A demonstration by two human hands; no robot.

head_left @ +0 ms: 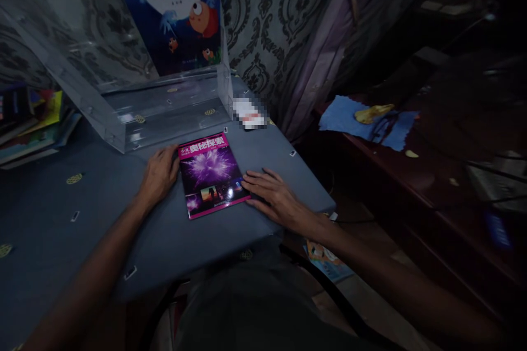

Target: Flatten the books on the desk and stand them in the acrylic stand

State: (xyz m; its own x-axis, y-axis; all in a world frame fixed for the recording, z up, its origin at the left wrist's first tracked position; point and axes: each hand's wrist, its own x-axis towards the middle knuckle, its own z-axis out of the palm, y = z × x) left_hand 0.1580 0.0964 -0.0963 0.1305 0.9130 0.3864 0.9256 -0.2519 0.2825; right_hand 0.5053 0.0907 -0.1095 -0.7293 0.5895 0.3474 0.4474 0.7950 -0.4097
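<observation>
A thin book (209,167) with a purple firework-like cover and a magenta border lies closed on the blue tablecloth (164,252). Beside its upper left edge rests my left hand (160,173), palm down and fingers loosely extended, the fingertips at the edge. My right hand (274,194) lies flat with its fingers stretched out, their tips over the lower right edge of the cover. Neither hand grips the book. Just behind it stands a clear plastic holder (115,131), with a blue picture book (181,55) showing orange fish propped up at its back.
Several stacked books (37,126) sit at the left. A pixelated white item (249,112) lies right of the holder. Beyond the table's right edge, a dark red surface (382,167) carries a blue cloth (346,115). Another book (327,260) lies low below the table.
</observation>
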